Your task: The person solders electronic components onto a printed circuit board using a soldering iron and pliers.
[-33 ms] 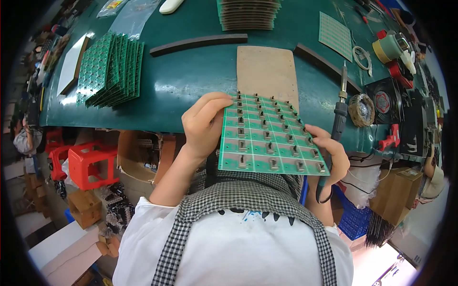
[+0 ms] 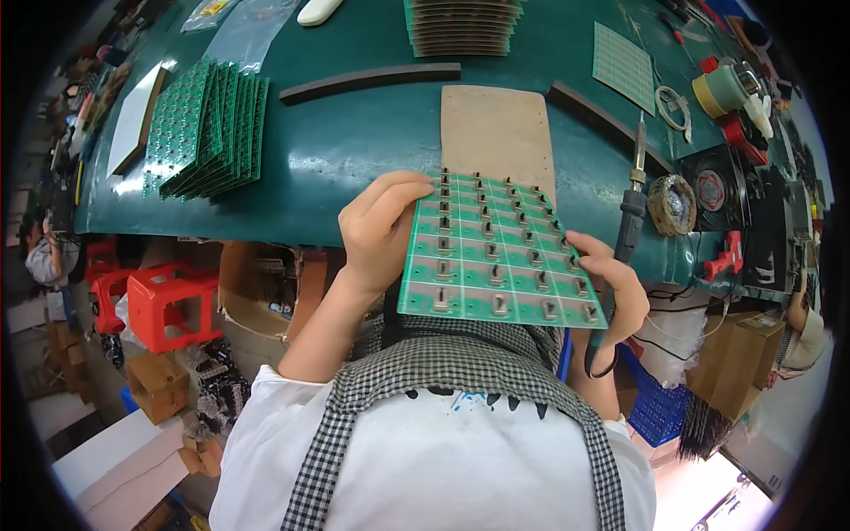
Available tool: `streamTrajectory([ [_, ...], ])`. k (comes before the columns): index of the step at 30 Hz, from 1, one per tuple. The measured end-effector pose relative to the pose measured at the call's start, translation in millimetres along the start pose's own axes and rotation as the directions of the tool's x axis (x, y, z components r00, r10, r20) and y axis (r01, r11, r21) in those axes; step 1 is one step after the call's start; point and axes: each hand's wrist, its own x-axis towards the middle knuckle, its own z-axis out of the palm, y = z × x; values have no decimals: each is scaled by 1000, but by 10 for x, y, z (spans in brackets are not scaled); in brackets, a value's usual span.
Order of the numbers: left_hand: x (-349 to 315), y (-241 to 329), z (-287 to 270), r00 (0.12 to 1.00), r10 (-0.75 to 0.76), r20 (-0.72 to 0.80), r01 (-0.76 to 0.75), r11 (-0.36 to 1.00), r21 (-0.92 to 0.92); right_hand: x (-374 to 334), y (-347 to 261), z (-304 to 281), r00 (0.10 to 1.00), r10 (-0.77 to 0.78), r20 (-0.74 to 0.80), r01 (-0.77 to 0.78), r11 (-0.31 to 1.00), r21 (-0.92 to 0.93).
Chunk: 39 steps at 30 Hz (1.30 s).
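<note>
Green circuit board (image 2: 500, 252), stiff and thin, hangs tilted over the near edge of the surface (image 2: 354, 150), held between two bare hands in front of a checked cloth apron (image 2: 443, 367). On its left edge, near the far corner, the left hand (image 2: 381, 230) has its fingers (image 2: 403, 192) curled nearly closed, pinching the rim. The right hand (image 2: 622, 292) is bent around too, fingertips (image 2: 586, 242) against the board's right edge, and that same hand carries a soldering iron (image 2: 632, 217), its dark handle sloping up to a slim metal tip.

Small metal-cased parts with dark upright pegs stand in rows across the panel, split by pale lines. Past its far edge lies a flat tan sheet (image 2: 494, 128), matte, with rounded corners, between two dark, narrow bars (image 2: 367, 82). Toward the surface's left edge a fanned stack of green boards (image 2: 204, 133) leans together; at the far edge sits a neater pile (image 2: 465, 28). A ring-shaped coil (image 2: 670, 205) rests near the right end of the near edge.

Compared with the earlier view, the panel's near edge has swung slightly leftward; both hands are practically where they were.
</note>
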Motion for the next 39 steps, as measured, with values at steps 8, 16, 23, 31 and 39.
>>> streamTrajectory([
  [8,1,-116,-24,998,69,14,-70,996,49,117,-170,119,993,-117,24,117,993,17],
  [16,-25,-199,-46,996,-46,73,53,995,-89,148,-231,159,994,-101,39,97,992,78],
  [23,-31,-254,-38,994,-88,61,95,988,-123,161,-230,200,994,-96,47,92,992,84],
  [31,-57,-266,-43,991,-124,57,131,979,-159,214,-264,227,991,-135,25,131,984,119],
  [39,-46,-224,-37,989,-138,51,144,982,-120,207,-311,154,982,-147,115,138,987,82],
])
